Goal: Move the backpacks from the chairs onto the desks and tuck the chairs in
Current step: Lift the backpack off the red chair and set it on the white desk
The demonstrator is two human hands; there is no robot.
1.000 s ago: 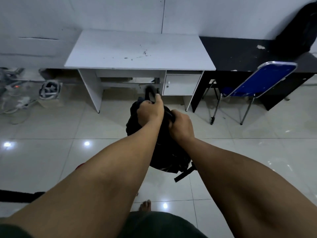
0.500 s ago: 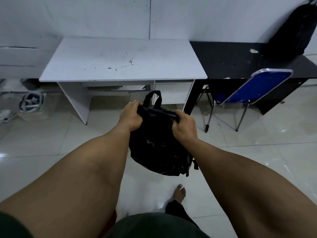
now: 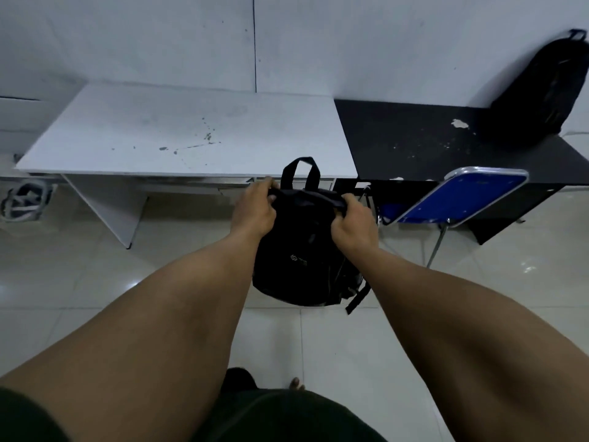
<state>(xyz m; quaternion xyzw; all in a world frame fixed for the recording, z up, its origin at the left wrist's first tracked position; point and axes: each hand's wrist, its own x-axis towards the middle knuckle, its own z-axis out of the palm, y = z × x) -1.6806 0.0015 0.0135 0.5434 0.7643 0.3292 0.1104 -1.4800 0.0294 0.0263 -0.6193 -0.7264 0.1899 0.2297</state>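
Note:
I hold a black backpack (image 3: 302, 250) in the air over the floor, just in front of the white desk (image 3: 159, 135). My left hand (image 3: 255, 208) grips its top left corner and my right hand (image 3: 353, 223) grips its top right corner. Its carry loop stands up against the desk's front edge. A second black backpack (image 3: 538, 90) leans on the wall on the black desk (image 3: 408, 138). A blue folding chair (image 3: 459, 196) is pushed in at the black desk.
A grey-white bundle of gear (image 3: 25, 199) lies on the floor left of the white desk. The white desk has a drawer unit under its right end. My bare foot (image 3: 296, 384) shows on the glossy tiles below the bag.
I have stepped closer to the white desk with the backpack. My hands have spread to the bag's two top corners and its loop now reaches the desk edge.

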